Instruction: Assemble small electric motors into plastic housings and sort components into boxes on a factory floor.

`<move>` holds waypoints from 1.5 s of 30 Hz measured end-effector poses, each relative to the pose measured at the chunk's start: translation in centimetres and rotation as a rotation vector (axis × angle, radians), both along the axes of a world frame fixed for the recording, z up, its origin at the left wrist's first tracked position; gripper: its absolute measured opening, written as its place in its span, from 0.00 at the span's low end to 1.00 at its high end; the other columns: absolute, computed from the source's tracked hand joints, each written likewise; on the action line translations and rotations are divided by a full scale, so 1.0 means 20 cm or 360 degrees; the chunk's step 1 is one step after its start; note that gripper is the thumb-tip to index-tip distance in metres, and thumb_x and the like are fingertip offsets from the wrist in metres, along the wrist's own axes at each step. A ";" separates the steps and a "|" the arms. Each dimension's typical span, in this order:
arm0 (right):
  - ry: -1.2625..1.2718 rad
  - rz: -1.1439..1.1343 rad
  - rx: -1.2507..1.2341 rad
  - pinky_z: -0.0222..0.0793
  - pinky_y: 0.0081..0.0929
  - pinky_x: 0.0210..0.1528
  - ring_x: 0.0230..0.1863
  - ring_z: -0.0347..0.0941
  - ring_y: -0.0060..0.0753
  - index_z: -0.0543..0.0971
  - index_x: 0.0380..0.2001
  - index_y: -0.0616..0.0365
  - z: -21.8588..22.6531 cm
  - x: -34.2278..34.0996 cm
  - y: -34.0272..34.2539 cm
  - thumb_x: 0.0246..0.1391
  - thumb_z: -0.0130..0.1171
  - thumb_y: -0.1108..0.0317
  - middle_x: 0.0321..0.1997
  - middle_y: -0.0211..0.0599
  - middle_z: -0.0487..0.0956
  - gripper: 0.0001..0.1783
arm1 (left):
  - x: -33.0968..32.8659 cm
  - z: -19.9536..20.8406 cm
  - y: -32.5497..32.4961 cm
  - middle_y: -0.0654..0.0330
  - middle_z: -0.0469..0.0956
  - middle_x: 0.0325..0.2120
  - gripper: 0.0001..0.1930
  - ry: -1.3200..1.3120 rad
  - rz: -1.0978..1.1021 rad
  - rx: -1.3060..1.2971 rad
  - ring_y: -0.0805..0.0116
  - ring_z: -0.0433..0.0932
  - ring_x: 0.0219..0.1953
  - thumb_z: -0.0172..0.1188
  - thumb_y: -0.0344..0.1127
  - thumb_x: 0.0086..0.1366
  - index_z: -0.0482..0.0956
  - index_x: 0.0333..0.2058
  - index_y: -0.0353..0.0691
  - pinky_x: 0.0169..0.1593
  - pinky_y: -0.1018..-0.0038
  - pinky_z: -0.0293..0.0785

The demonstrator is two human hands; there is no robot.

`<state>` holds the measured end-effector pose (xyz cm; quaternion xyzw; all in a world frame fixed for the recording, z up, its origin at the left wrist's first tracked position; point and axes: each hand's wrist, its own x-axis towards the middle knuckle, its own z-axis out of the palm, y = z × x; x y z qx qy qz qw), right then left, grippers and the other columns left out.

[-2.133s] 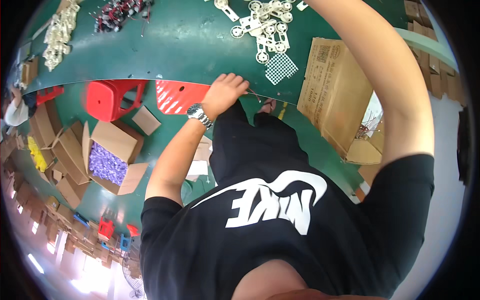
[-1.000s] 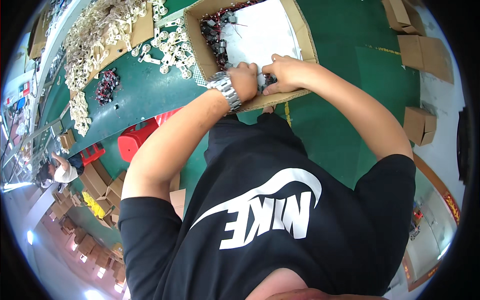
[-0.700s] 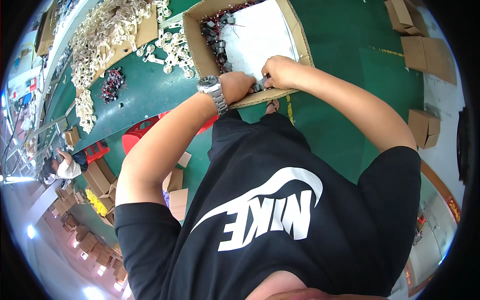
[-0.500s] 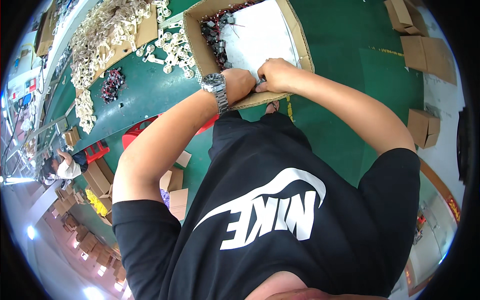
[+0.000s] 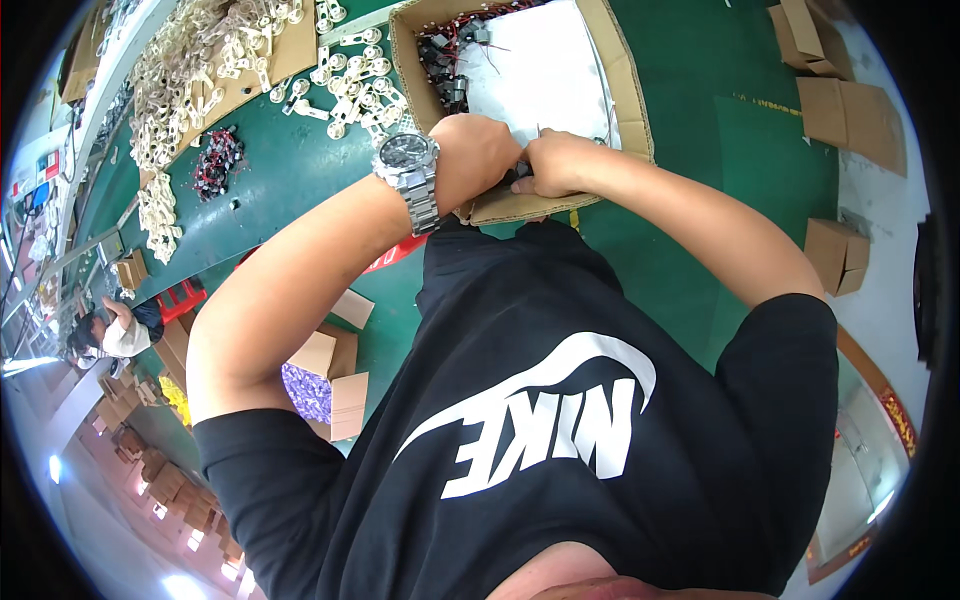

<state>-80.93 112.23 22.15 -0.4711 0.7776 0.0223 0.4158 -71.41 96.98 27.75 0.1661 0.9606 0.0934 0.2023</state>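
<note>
Gripping a small dark part over the box edge

Pressing together at the near wall of an open cardboard box (image 5: 625,95), the left hand (image 5: 478,160) and right hand (image 5: 552,165) both pinch a small dark part (image 5: 520,177), mostly hidden between their fingers. A metal wristwatch (image 5: 410,175) sits on the left wrist. Just beyond the hands, inside the box, lie a white sheet (image 5: 545,75) and a heap of wired parts (image 5: 450,60). Farther left, white plastic pieces (image 5: 350,85) are scattered across the green tabletop (image 5: 290,170).

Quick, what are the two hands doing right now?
Left hand: closed on a small dark part.
Right hand: closed, pinching the same part.
</note>
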 end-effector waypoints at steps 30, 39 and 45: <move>-0.0909 -0.0899 0.0780 0.50 0.19 0.13 0.18 0.63 0.16 0.83 0.27 0.58 0.20 -0.35 -0.09 0.52 0.67 0.63 0.23 0.28 0.77 0.09 | 1.03 -0.22 -1.31 0.70 0.66 0.21 0.19 -0.0149 0.2225 0.1049 0.78 0.65 0.20 0.45 0.46 0.83 0.80 0.46 0.39 0.21 0.76 0.66; -0.1548 -0.0856 0.0181 0.46 0.18 0.10 0.20 0.63 0.23 0.77 0.24 0.61 0.62 -0.49 -0.60 0.58 0.65 0.64 0.24 0.36 0.73 0.14 | 1.25 -0.68 -1.62 0.68 0.70 0.25 0.21 -0.0161 0.2700 0.1398 0.76 0.66 0.23 0.46 0.51 0.82 0.81 0.50 0.40 0.28 0.74 0.73; -0.2046 -0.0313 -0.0339 0.49 0.15 0.10 0.26 0.66 0.20 0.73 0.26 0.59 0.75 -0.18 -1.37 0.66 0.61 0.53 0.26 0.32 0.69 0.22 | 1.28 -0.85 -1.90 0.70 0.70 0.27 0.20 -0.0057 0.2962 0.1632 0.77 0.67 0.25 0.47 0.53 0.81 0.80 0.49 0.45 0.33 0.74 0.77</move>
